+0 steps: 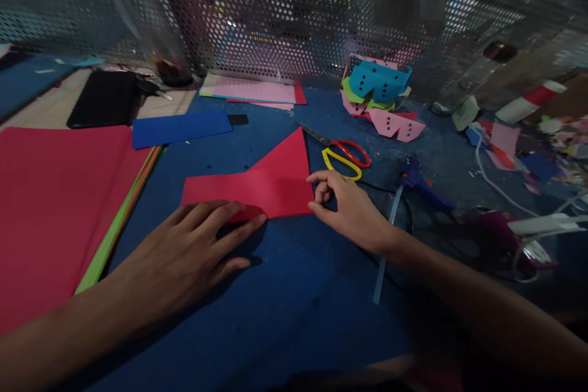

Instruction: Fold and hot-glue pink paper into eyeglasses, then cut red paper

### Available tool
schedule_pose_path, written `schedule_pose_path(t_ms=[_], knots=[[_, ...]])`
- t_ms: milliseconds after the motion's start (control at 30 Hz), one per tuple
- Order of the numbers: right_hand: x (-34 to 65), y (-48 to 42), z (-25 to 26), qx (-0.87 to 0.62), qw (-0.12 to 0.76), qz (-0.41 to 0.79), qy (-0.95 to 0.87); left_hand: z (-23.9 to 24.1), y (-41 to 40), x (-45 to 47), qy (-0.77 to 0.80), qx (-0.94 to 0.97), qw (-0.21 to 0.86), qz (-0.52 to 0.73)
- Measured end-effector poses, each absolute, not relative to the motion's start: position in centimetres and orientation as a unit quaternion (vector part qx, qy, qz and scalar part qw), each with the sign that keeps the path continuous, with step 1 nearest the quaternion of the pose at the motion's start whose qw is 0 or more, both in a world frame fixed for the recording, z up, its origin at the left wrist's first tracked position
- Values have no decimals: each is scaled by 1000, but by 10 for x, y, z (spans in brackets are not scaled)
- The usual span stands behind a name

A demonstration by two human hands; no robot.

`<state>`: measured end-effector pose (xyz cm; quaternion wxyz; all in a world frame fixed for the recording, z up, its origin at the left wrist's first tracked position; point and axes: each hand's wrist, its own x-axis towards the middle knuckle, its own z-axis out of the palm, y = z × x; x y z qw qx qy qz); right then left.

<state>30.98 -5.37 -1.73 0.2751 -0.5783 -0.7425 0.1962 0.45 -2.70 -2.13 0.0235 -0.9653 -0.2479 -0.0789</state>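
Note:
A folded sheet of red paper (280,177) lies on the blue table, its right part rising to a pointed corner at the top. My left hand (197,245) rests flat, fingers spread, over the lower left part of the red paper. At the paper's right edge is my right hand (351,208); its thumb and index fingertips are apart and touch the edge, while the other fingers curl inward. Just above my right hand lie scissors (342,156) with one red and one yellow handle loop, blades pointing up and left.
On the left, a stack of coloured sheets (50,208) lies near a black phone (103,98) and blue strip (184,128). Cut paper shapes (379,82) stand behind. To the right are a blue glue gun (420,184), glue stick (388,245), cables and scraps. Perforated metal (294,12) borders the back.

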Motion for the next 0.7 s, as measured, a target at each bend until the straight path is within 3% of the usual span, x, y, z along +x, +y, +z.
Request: schedule_pose_path(t_ms=[200, 367, 700], knots=[[302, -68, 1, -478, 255, -28, -840, -24, -25, 3, -251, -965, 4, -81], [289, -75, 1, -355, 154, -18, -922, -28, -25, 2, -251, -964, 7, -89], [283, -68, -6, -372, 77, 36, -924, -27, -26, 3, -255, -963, 20, -81]])
